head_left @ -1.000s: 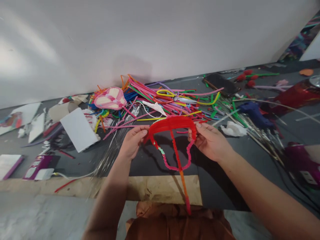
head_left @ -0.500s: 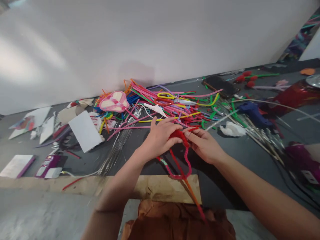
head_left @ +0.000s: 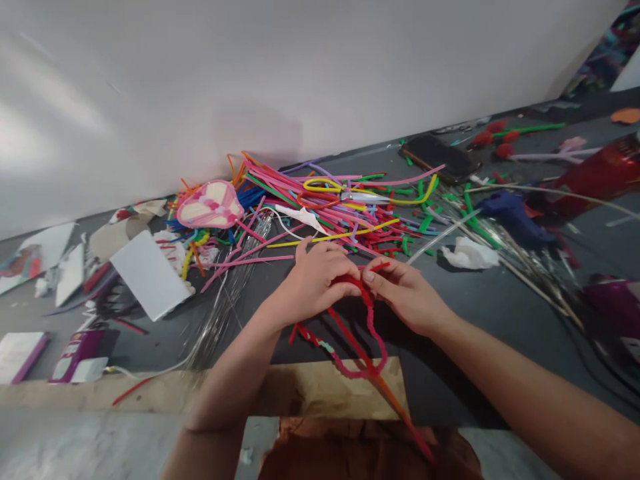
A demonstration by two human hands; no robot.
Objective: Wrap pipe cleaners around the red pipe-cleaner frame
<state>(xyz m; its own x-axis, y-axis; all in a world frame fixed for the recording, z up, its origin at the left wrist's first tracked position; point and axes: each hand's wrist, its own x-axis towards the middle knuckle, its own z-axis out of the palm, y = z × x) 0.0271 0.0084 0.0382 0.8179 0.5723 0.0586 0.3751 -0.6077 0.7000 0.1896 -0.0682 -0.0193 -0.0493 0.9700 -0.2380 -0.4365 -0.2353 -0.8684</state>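
A red and pink pipe-cleaner shape (head_left: 367,337) hangs between my two hands above the dark table (head_left: 480,313). Its long red-orange stem runs down towards my lap. My left hand (head_left: 315,280) is closed over the red top of the shape, fingers curled round it. My right hand (head_left: 407,293) pinches the same red top from the right, and the fingertips of both hands meet there. The pink scalloped loop droops below my hands over a strip of brown paper (head_left: 310,387).
A heap of coloured pipe cleaners (head_left: 340,207) lies behind my hands, with a pink heart-shaped piece (head_left: 210,203) at its left. A white card (head_left: 145,273), a purple box (head_left: 75,347), a blue glue gun (head_left: 515,217), a phone (head_left: 440,157) and thin sticks (head_left: 525,267) lie around.
My hands have come together from holding the red arch wide apart, squeezing its top into a bunch. The shape has sunk lower towards the table.
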